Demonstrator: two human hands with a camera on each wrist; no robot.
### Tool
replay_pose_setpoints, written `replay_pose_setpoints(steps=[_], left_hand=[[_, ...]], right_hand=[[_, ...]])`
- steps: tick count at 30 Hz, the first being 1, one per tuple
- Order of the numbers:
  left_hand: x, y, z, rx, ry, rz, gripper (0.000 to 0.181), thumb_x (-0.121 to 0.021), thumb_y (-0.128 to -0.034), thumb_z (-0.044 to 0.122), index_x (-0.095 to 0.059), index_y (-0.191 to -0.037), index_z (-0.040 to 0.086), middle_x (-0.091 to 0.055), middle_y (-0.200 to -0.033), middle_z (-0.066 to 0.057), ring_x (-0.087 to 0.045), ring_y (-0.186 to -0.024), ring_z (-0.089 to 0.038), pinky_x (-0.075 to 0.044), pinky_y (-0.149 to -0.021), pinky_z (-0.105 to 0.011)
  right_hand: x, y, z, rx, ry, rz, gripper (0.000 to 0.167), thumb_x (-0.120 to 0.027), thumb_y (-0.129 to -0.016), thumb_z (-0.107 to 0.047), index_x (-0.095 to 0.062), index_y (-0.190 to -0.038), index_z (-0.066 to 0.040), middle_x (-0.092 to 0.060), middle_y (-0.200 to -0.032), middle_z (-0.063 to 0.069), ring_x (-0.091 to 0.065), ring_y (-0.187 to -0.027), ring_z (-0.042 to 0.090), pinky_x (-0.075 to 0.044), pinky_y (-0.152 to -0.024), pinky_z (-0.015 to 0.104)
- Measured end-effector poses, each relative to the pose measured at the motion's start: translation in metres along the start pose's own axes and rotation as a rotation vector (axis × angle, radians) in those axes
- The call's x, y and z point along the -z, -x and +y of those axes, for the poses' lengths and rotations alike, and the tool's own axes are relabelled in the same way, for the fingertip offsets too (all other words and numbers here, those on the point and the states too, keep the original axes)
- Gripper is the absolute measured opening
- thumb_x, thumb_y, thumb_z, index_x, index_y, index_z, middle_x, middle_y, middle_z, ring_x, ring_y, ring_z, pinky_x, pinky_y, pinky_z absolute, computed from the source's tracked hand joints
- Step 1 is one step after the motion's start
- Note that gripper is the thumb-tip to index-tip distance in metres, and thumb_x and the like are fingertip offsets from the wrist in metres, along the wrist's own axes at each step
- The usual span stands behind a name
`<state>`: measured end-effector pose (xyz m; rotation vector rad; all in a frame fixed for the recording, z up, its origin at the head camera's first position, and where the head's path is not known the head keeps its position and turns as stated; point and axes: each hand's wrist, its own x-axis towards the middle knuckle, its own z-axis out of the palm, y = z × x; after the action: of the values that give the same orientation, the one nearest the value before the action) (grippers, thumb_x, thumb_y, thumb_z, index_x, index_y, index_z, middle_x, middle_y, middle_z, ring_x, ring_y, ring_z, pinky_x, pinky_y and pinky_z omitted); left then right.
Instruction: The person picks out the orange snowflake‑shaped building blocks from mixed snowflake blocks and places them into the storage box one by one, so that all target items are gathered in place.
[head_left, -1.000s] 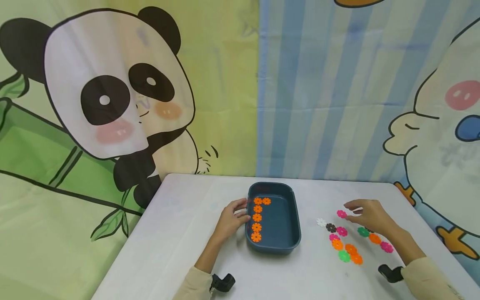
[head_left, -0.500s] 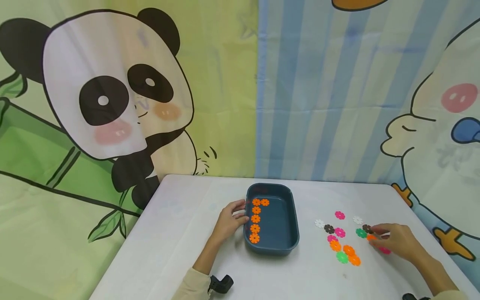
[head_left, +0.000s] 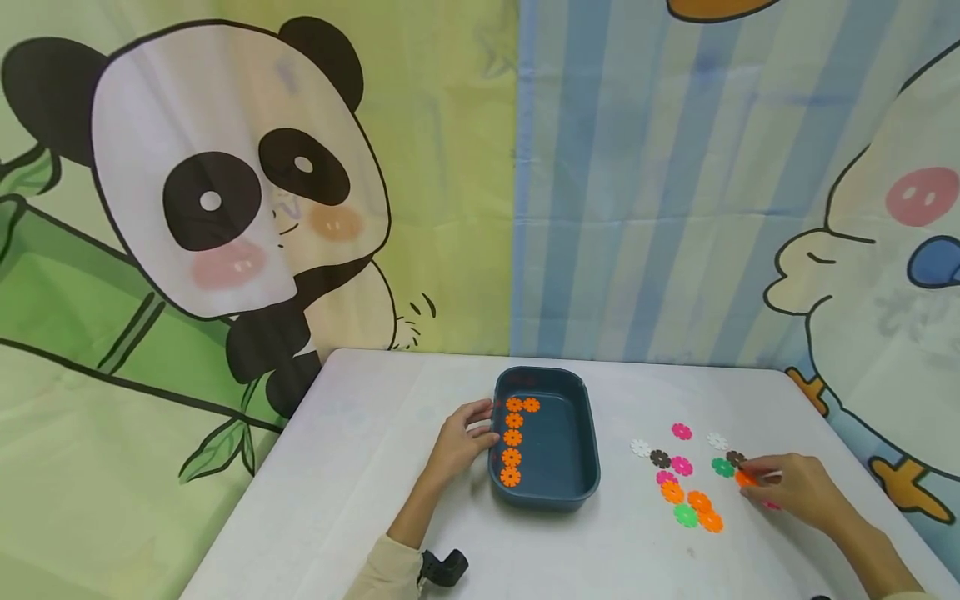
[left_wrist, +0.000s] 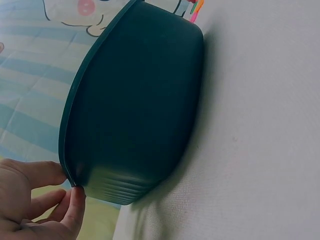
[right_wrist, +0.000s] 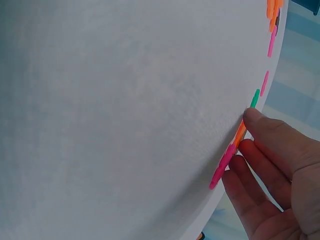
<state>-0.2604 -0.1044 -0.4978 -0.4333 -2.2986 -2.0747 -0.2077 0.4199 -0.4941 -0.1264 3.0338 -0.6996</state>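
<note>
In the head view my left hand (head_left: pixel 459 443) is at the left side of a dark blue-grey plastic tray (head_left: pixel 558 450). The left wrist view shows its thumb and a finger pinching the tray's rim (left_wrist: pixel 64 135). Inside the tray, orange flower-shaped discs (head_left: pixel 512 437) form a column along the left wall, with one more beside the top. At the right, my right hand (head_left: pixel 802 492) pinches an orange flower-shaped disc (right_wrist: pixel 240 133) between thumb and finger, low at the table. A pink disc (right_wrist: pixel 222 167) shows by its fingers, partly hidden in the head view.
Beside the right fingertips lie a green disc (head_left: pixel 723 467), a brown disc (head_left: pixel 736 459) and a white disc (head_left: pixel 717 441). Nearer the tray is a loose cluster with a light green disc (head_left: pixel 686 515), among orange, pink, brown and white ones. A printed curtain (head_left: pixel 450 208) hangs behind the white table (head_left: pixel 360 417).
My right hand has moved right and nearer me, from beside the far pink disc to the orange disc, uncovering a white disc. The left hand stays at the tray.
</note>
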Motion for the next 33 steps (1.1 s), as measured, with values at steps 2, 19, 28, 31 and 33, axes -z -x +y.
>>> replay_pose_setpoints(steps=[2, 19, 28, 31, 33], left_hand=[[0.000, 0.000, 0.000, -0.002, 0.003, 0.000, 0.059, -0.071, -0.0824, -0.009, -0.048, -0.137, -0.008, -0.050, -0.136, -0.027, -0.052, -0.122, -0.040, -0.053, -0.092, -0.025], [-0.001, 0.001, 0.002, 0.016, -0.009, 0.013, 0.059, -0.072, -0.0821, -0.008, -0.049, -0.137, -0.005, -0.052, -0.136, -0.023, -0.054, -0.121, -0.037, -0.054, -0.093, -0.029], [0.000, 0.002, 0.002, 0.017, -0.024, 0.011, 0.058, -0.072, -0.0826, -0.007, -0.049, -0.137, -0.005, -0.051, -0.136, -0.024, -0.054, -0.121, -0.037, -0.054, -0.094, -0.030], [-0.001, 0.002, 0.002, 0.014, -0.021, 0.011, 0.059, -0.072, -0.0826, -0.007, -0.049, -0.137, -0.005, -0.052, -0.136, -0.023, -0.053, -0.121, -0.037, -0.053, -0.094, -0.031], [0.000, 0.002, 0.001, 0.011, -0.018, 0.010, 0.059, -0.072, -0.0825, -0.007, -0.049, -0.137, -0.005, -0.052, -0.136, -0.023, -0.053, -0.122, -0.038, -0.053, -0.095, -0.032]], right_hand=[[-0.001, 0.000, 0.001, 0.003, 0.003, 0.006, 0.046, -0.087, -0.070, -0.029, -0.075, -0.104, -0.001, -0.072, -0.099, 0.015, -0.066, -0.086, 0.030, -0.061, -0.065, 0.031], [-0.001, -0.001, 0.005, -0.030, 0.004, 0.019, 0.041, -0.087, -0.071, -0.028, -0.075, -0.100, -0.002, -0.072, -0.093, 0.011, -0.065, -0.083, 0.029, -0.061, -0.065, 0.033], [-0.003, 0.000, -0.001, -0.030, -0.024, 0.033, 0.043, -0.086, -0.072, -0.019, -0.071, -0.106, 0.002, -0.069, -0.098, 0.013, -0.063, -0.084, 0.025, -0.061, -0.065, 0.032], [-0.003, 0.000, -0.008, -0.067, -0.050, -0.003, 0.044, -0.084, -0.072, -0.013, -0.069, -0.110, 0.004, -0.068, -0.101, 0.016, -0.062, -0.083, 0.024, -0.060, -0.060, 0.028], [-0.003, -0.001, -0.011, -0.090, -0.052, -0.030, 0.044, -0.083, -0.073, -0.011, -0.069, -0.111, 0.005, -0.067, -0.102, 0.018, -0.062, -0.082, 0.024, -0.060, -0.058, 0.027]])
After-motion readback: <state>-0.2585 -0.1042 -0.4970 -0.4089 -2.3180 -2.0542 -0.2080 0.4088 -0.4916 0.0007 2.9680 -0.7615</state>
